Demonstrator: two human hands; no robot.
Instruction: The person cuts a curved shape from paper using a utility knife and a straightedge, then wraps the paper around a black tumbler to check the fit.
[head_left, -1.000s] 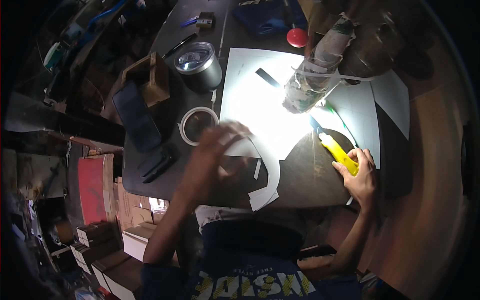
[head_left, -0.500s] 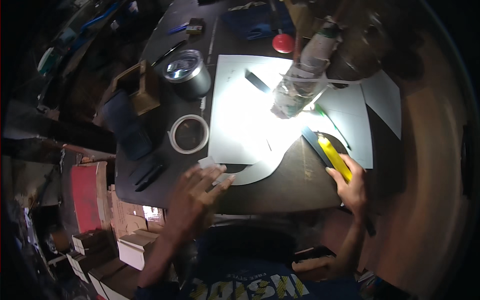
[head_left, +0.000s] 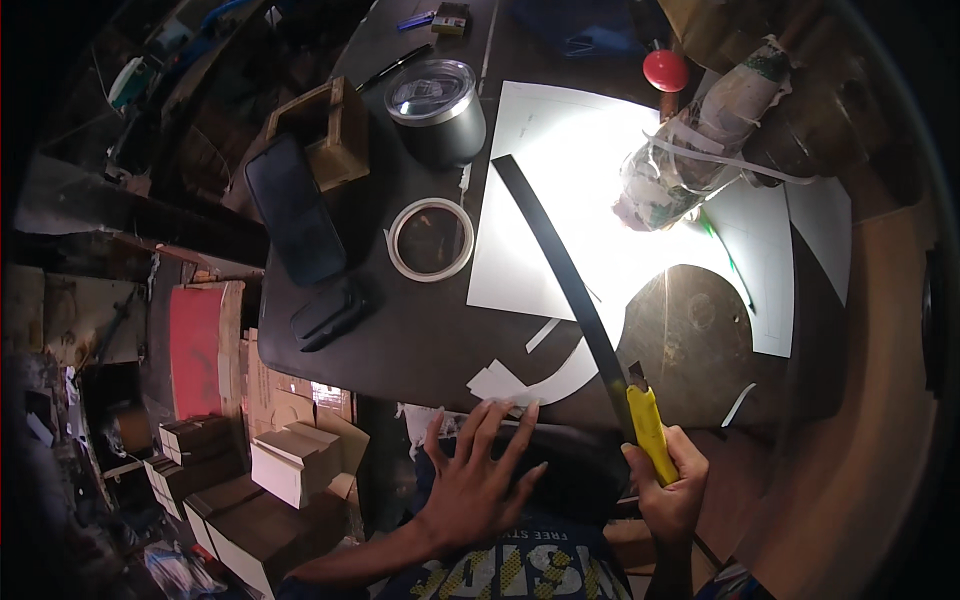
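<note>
My right hand [head_left: 672,490] grips a yellow utility knife [head_left: 650,435], its blade pointing away from me. A long, dark, slightly curved strip [head_left: 562,268] runs from that hand over the paper; whether the same fingers hold it too is partly hidden. My left hand [head_left: 475,482] is spread at the table's near edge, fingertips at a curved band of white paper [head_left: 555,382]. Beyond lies a large white paper sheet [head_left: 515,240] with a rounded cutout on its near side, brightly lit. Small paper scraps [head_left: 740,404] lie beside it.
A wrapped lamp [head_left: 690,175] hangs over the sheet, near a red knob [head_left: 665,70]. To the left are a tape roll [head_left: 398,240], a lidded tumbler [head_left: 440,135], a wooden box [head_left: 345,150] and a phone [head_left: 292,210]. Cardboard boxes [head_left: 300,465] stand below left.
My right hand has drawn back toward me with the knife, and the dark strip now slants across the sheet. My left hand has come nearer my body, fingers spread wider. The view has shifted.
</note>
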